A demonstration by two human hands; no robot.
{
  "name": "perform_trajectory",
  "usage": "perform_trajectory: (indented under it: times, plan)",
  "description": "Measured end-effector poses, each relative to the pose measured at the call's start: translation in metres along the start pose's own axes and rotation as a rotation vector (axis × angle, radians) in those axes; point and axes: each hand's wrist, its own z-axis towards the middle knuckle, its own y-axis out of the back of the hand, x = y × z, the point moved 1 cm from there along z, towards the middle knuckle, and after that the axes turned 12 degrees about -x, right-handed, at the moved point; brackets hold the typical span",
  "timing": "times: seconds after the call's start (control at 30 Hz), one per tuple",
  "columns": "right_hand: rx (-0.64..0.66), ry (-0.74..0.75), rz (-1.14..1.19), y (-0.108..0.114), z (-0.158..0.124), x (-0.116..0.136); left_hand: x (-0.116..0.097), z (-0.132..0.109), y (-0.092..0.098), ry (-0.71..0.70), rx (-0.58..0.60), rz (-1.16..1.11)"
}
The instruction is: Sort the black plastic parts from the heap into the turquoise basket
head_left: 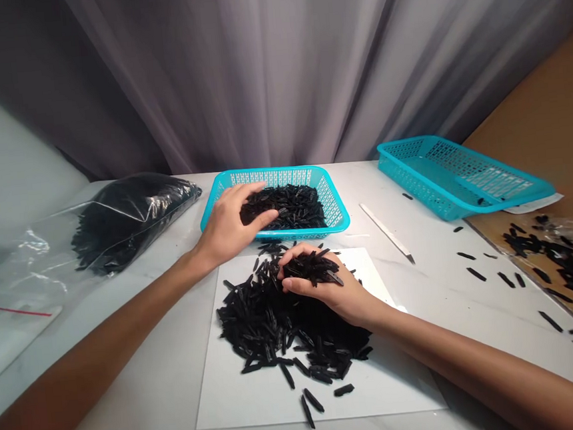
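Observation:
A heap of small black plastic sticks (270, 323) lies on a white sheet (262, 391) on the table. My right hand (330, 288) is cupped palm-up over the heap, closed round a handful of the black sticks (311, 266). My left hand (232, 223) rests on the near rim of a turquoise basket (335, 200), fingers spread over the black sticks (290, 208) inside it. It holds nothing that I can see.
A clear bag full of black sticks (126, 219) lies at the left. A second, tilted turquoise basket (458, 173) stands at the right. A thin white blade-like strip (385, 232) lies between the baskets. Loose sticks (562, 264) are scattered at the right on table and brown board.

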Motion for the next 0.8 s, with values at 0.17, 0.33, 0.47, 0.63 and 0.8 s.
perform_trajectory:
  times: [0.17,0.33,0.47,0.63,0.8]
  plan:
    - [-0.030,0.057,-0.030,0.000,0.001,-0.002,-0.046,-0.017,0.001,-0.249,0.426,-0.192]
    - [-0.019,-0.024,0.048,-0.002,0.000,-0.002,-0.048,-0.021,-0.001,-0.235,0.439,-0.222]
    - [-0.012,-0.064,0.097,-0.002,-0.001,-0.001,-0.040,-0.014,0.003,-0.088,0.435,-0.248]
    - [-0.022,-0.101,0.144,-0.002,0.000,-0.004,-0.038,-0.011,0.007,-0.170,0.456,-0.163]
    - [-0.037,-0.125,0.183,-0.003,0.000,-0.005,-0.037,-0.014,0.007,-0.339,0.402,-0.065]
